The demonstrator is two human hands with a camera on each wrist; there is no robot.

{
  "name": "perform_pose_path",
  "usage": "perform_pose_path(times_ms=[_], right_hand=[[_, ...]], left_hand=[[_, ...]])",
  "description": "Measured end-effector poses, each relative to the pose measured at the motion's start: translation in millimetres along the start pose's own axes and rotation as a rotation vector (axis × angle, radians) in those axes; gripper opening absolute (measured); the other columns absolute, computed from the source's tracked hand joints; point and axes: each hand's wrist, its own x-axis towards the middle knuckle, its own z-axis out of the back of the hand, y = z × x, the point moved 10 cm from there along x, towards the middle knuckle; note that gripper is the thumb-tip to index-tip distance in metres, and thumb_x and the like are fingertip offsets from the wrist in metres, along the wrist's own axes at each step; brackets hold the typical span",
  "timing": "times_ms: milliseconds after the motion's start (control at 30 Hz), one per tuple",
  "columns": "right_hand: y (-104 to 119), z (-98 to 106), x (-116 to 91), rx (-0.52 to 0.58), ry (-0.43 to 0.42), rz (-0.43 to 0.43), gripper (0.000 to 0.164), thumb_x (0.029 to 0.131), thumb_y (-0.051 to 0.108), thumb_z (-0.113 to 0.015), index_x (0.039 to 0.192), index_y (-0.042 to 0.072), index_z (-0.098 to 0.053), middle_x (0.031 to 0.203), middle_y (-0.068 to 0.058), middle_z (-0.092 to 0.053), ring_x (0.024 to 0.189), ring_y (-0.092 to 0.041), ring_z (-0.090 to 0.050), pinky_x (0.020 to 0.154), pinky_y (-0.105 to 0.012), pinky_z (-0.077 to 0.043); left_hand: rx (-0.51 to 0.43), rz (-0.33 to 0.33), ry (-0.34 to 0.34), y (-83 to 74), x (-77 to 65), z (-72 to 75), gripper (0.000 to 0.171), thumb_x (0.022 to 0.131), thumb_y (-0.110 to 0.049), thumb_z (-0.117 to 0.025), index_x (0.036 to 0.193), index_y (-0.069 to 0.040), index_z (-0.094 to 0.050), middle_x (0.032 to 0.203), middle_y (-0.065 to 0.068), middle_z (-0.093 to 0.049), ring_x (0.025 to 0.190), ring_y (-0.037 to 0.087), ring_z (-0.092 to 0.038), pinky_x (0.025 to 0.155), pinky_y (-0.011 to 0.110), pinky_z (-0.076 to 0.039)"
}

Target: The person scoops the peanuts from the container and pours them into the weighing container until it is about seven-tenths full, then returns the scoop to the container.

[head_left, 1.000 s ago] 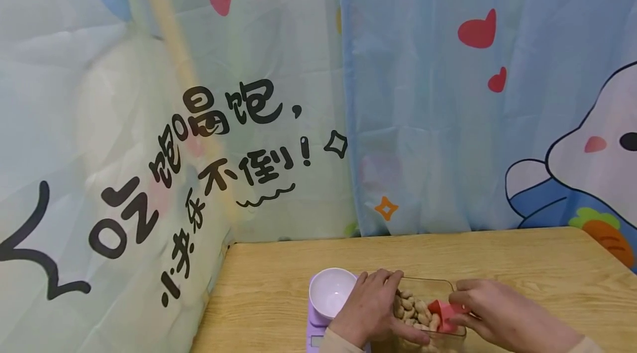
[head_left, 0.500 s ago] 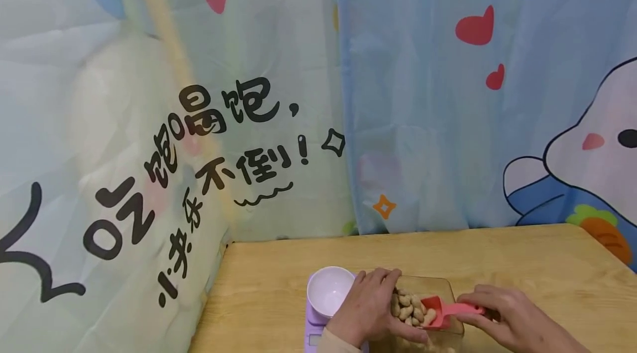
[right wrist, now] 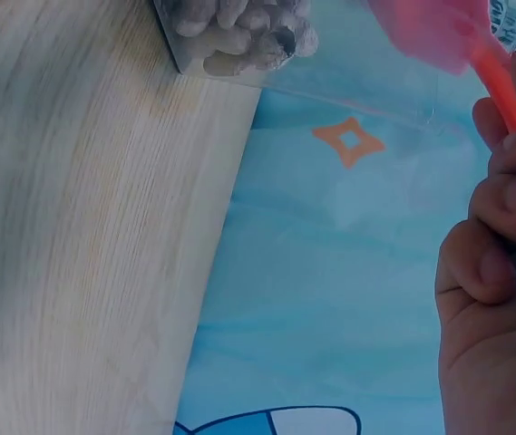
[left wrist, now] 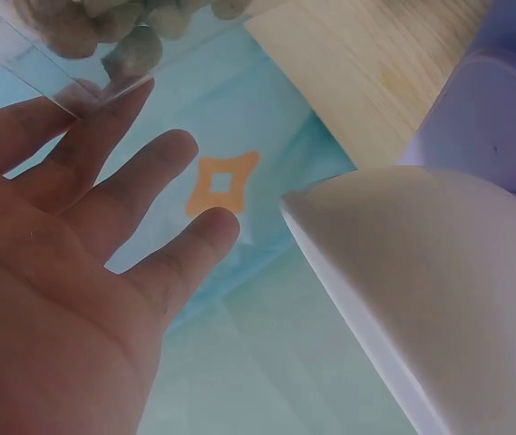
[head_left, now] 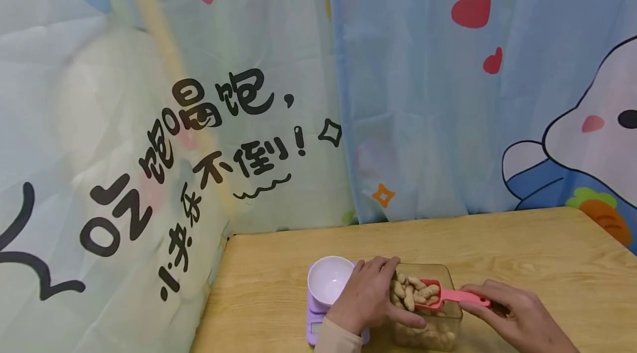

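Note:
A red scoop [head_left: 450,296] loaded with peanuts is raised in the mouth of a clear container [head_left: 454,317]. My right hand [head_left: 522,314] grips its handle from the right; in the right wrist view, curled fingers [right wrist: 489,258] wrap the handle end. More peanuts [head_left: 400,289] lie inside the container. My left hand [head_left: 368,300] rests against the container's left side, thumb along the front. The left wrist view has its fingers [left wrist: 140,195] straight and spread, with fingertips touching the clear wall. Left of that hand, a white bowl [head_left: 330,281] sits on a purple kitchen scale [head_left: 316,317].
The wooden table [head_left: 269,264] runs back to a printed curtain [head_left: 408,120]. Another curtain with black lettering [head_left: 249,159] borders its left side. The bowl and scale stand close beside the left hand.
The scoop has risen out of the peanuts and levelled, now filled with them. My right hand has drawn back right along with it. My left hand keeps its place on the container.

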Motion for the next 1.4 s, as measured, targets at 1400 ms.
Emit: perform_pose_path(times_ms=[1400], right_hand=[[-17.0,5.8,-20.5,-0.070,-0.110,-0.219,0.019,0.081,0.020,-0.087,0.098,0.016,-0.080,0.065,0.014,-0.044,0.054,-0.002,-0.041,0.047,-0.024,-0.029]], left_hand=[[-0.152,0.362,-0.202,110.1,-72.8,44.3,0.116,0.076,-0.080,-0.064,0.156,-0.002,-0.034,0.154,0.014,-0.044,0.144,0.035,-0.038,0.118,0.058,-0.025]])
